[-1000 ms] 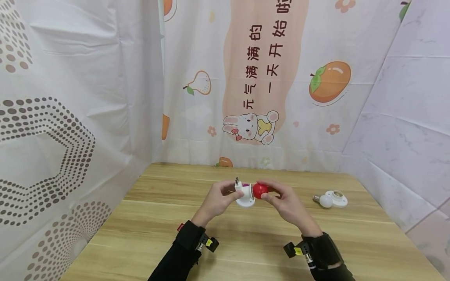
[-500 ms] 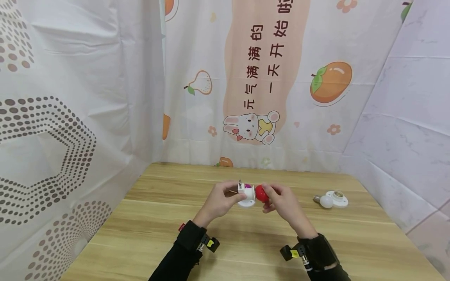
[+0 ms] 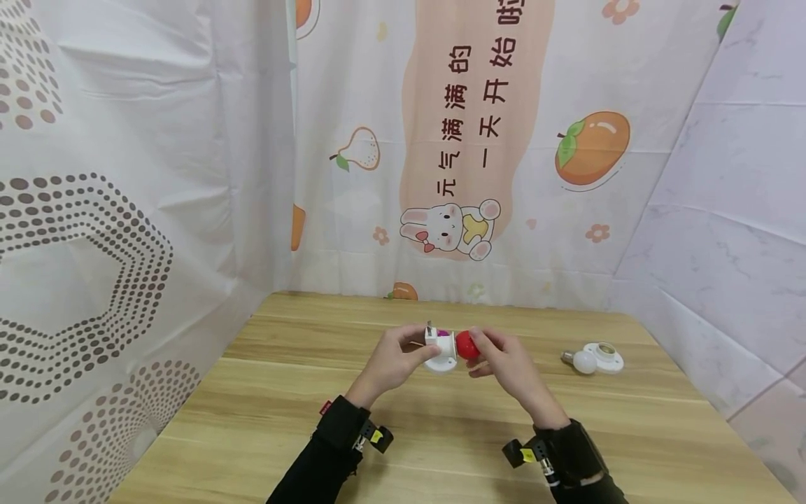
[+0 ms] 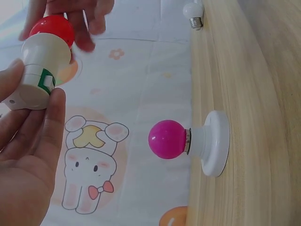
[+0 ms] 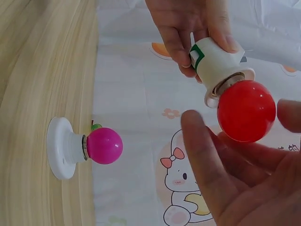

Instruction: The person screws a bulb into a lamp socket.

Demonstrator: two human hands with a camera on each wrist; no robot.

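Note:
My left hand [image 3: 392, 358] grips a white plug-in lamp socket [image 3: 446, 346] between thumb and fingers, its metal prongs pointing up and away. In the left wrist view a small switch with a green surround [image 4: 47, 81] shows on the socket's side. A red round light bulb [image 5: 247, 111] sits in the socket's mouth, a bit of its metal thread visible at the rim. My right hand [image 3: 519, 367] holds that bulb, thumb on one side and fingers on the other; the index finger [image 5: 200, 141] stands off from it.
Behind the left hand's work, a magenta bulb [image 4: 167, 139] stands screwed into a white round base [image 4: 217, 143] on the wooden table [image 3: 403, 434]. To the right, a loose white bulb [image 3: 584, 361] lies against another white base [image 3: 608, 358]. A printed curtain [image 3: 352, 231] hangs behind.
The right hand has turned about the red bulb, its thumb now higher and its fingers lower. The socket and bulb have shifted slightly right, still in the left hand.

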